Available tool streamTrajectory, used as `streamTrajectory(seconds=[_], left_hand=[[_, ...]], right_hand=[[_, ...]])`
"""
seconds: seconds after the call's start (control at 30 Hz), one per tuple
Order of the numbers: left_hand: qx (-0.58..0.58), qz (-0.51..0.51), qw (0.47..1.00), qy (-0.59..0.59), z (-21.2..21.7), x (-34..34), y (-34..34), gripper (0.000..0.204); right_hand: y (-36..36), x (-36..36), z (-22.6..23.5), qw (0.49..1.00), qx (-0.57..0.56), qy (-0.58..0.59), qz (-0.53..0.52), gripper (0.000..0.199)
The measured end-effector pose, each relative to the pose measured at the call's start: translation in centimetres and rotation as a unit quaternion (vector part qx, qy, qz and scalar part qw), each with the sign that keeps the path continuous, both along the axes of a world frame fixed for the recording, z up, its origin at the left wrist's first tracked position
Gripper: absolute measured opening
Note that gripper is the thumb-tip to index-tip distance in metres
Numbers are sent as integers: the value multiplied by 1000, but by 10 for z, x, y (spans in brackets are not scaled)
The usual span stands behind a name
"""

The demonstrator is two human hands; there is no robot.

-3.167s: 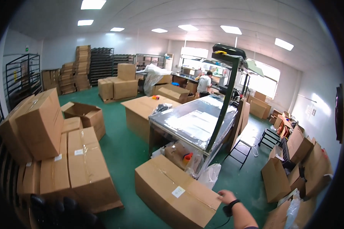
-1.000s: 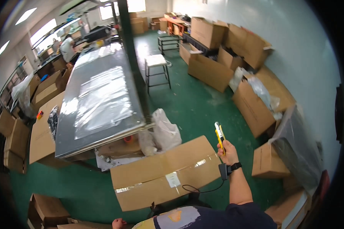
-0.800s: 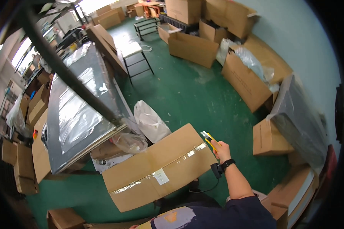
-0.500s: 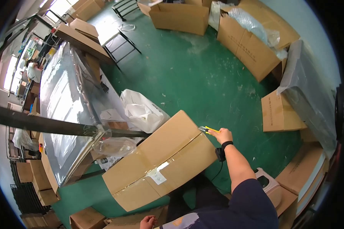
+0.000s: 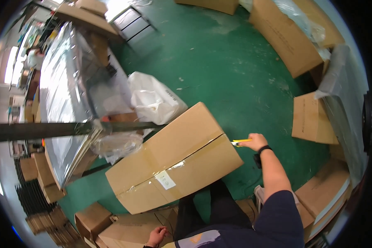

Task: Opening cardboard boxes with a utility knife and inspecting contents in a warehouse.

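A long cardboard box [image 5: 186, 132] lies slantwise in front of me. Clear tape runs along its top seam, and a white paper label [image 5: 165, 180] sits near the middle. My right hand [image 5: 257, 141] is closed round a yellow utility knife [image 5: 241, 141]. The knife points left at the box's right end, close to the end of the seam; whether its tip touches the cardboard is too small to tell. My left hand [image 5: 158, 236] hangs low near my body, apart from the box, its fingers curled with nothing visible in them.
A white plastic bag [image 5: 153, 97] stands behind the box. On the left are a dark metal bar [image 5: 41, 131] and a plastic-wrapped frame [image 5: 64, 99]. Cardboard boxes [image 5: 312, 118] stand at the right, and an opened carton [image 5: 93, 219] lies low left. The floor [image 5: 219, 62] is green.
My right hand and the knife have moved slightly right, with the blade now just past the box's end. The view has shifted, and my left hand shows more fully.
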State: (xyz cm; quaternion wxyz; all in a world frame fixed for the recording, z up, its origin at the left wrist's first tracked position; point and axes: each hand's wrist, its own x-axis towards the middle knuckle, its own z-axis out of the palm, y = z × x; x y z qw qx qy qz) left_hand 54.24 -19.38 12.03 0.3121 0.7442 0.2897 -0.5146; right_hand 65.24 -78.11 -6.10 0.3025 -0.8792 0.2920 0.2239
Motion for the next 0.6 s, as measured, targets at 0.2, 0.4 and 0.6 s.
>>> streamTrajectory(seconds=[0.2, 0.4, 0.6], left_hand=[[-41, 2, 996, -74, -30, 7, 4, 28], [135, -245, 937, -208, -92, 69, 7, 54], [179, -303, 859, -371, -171, 172, 12, 64]], right_hand=[[-25, -89, 8, 987, 7, -18, -162, 35], [-9, -139, 7, 901, 155, -33, -404, 31], [51, -124, 34, 909, 211, -73, -352, 22]])
